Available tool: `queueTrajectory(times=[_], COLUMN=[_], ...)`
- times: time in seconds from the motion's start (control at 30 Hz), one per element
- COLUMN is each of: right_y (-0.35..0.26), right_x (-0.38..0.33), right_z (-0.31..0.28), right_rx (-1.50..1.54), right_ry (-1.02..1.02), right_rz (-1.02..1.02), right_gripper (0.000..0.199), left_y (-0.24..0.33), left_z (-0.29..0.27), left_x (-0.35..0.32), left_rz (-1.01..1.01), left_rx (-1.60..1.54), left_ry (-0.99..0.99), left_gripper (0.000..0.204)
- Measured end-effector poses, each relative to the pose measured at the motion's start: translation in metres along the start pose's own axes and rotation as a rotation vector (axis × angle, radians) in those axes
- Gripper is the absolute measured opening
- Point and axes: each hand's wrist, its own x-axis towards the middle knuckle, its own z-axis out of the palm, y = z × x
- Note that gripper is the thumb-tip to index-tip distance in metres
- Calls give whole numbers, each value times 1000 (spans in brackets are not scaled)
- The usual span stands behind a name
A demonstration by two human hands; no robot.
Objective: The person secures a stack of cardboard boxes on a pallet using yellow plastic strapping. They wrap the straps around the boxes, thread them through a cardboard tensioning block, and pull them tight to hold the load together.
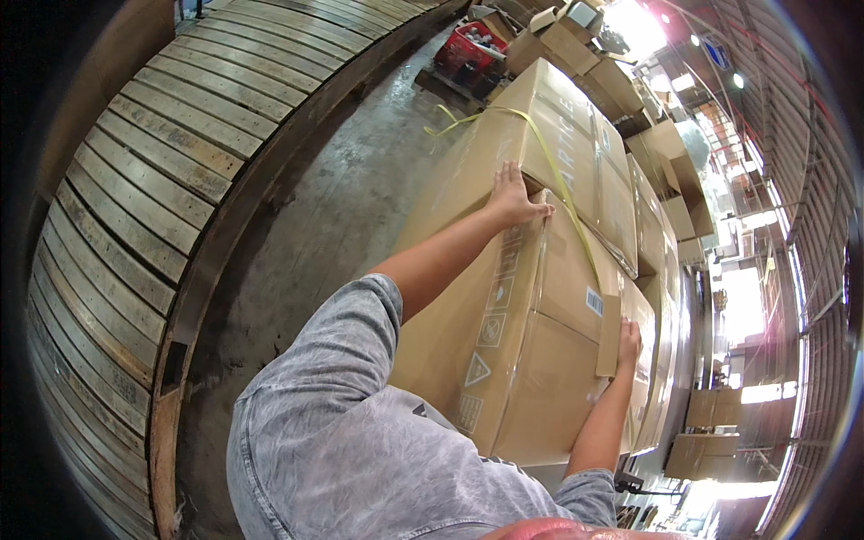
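Note:
Large brown cardboard boxes point(558, 360) stand stacked in front of me, sealed with clear tape. My left hand point(515, 198) rests on the upper left edge of the near box, fingers stretched and thumb apart, holding nothing. A thin yellow strap point(549, 157) runs over the box tops and passes just right of that hand; its loose end point(445, 121) curls out at the far left. At the right side, my right hand point(629, 349) grips a narrow folded cardboard piece point(608, 337) against the box edge, where the strap runs down. Its thumb is hidden.
A slatted wooden platform point(189, 171) curves along the left, with concrete floor point(297, 207) between it and the boxes. Beyond the stack are a red crate point(470, 49) and opened cartons point(562, 45). More cartons point(702, 454) stand at the right.

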Motion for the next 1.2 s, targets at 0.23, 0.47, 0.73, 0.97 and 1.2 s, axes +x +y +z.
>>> queueTrajectory(times=[0.23, 0.47, 0.73, 0.97, 1.2], right_y=[-22, -52, -112, -116, -121], right_x=[-11, -97, -158, -214, -217], right_z=[6, -19, -49, -66, -49], right_rx=[80, -6, 67, 32, 73], right_ry=[-144, -106, -204, -164, -78], right_rz=[-56, 70, 44, 6, -87], right_gripper=[46, 53, 59, 46, 36], left_y=[9, 9, 23, 14, 54], left_z=[15, 23, 8, 49, 27], left_x=[16, 11, 21, 11, -34], left_rz=[148, 216, 126, -52, 1020], left_rx=[13, -144, -212, -468, 329], left_ry=[-243, -376, -281, -398, -145], left_gripper=[137, 110, 96, 100, 61])
